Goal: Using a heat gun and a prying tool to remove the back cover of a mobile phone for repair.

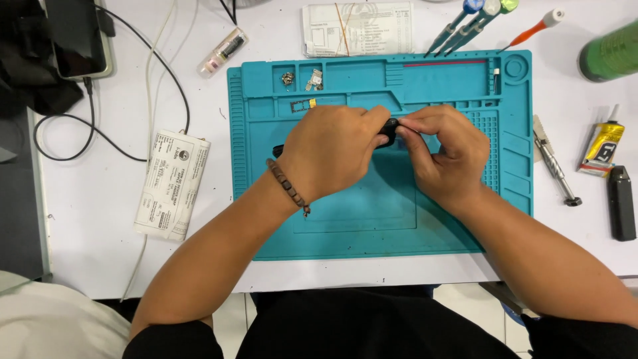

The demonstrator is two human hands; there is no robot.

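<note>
Both my hands meet over the upper middle of a teal repair mat [372,226]. My left hand [329,151], with a brown bead bracelet on the wrist, wraps around a small black object [389,131] that it mostly hides. My right hand [445,156] pinches the right end of the same black object with thumb and fingertips. A dark bit of the object [278,150] sticks out left of my left hand. Small metal parts [288,78] and a card tray [302,105] lie in the mat's top compartments.
Several screwdrivers [465,23] lie beyond the mat's top right. A glue tube [601,146], a metal tool [555,166] and a black bar [621,203] lie to the right. A folded paper pack [171,183], cables and a phone [76,36] lie left.
</note>
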